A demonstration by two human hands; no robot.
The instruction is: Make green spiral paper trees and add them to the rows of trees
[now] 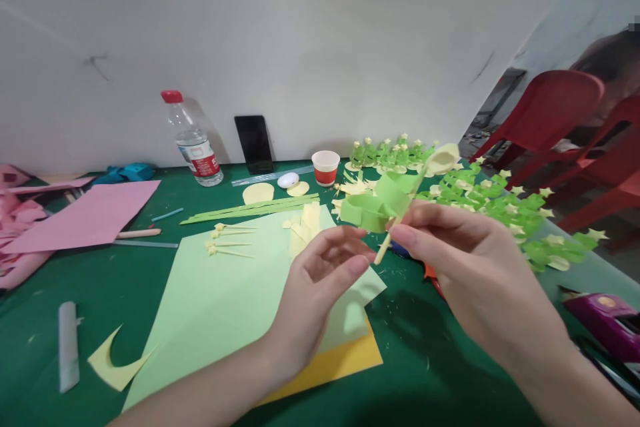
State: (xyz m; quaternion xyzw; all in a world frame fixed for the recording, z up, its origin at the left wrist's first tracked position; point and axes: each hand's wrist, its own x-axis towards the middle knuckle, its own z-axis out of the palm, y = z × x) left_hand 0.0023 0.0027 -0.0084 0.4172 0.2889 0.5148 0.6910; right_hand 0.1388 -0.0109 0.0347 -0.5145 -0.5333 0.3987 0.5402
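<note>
My right hand (465,247) pinches a paper plant (383,203) between thumb and forefinger. It has a thin pale yellow stem, held tilted, with light green paper strip curled in loops around it. A pale yellow round piece sits at its upper end. My left hand (323,287) is beside the stem's lower tip, fingers curved and thumb apart, with nothing held. Whether its fingertips touch the stem I cannot tell. Below lie a pale green sheet (225,307), several small yellow stars on stems (233,250) and yellow paper strips (305,227).
Finished green paper plants with stars (480,193) stand at right, near a purple tool (607,323). Along the wall are a water bottle (197,150), a phone (254,145) and a paper cup (326,169). Pink paper (90,213) and a white tube (69,347) lie left.
</note>
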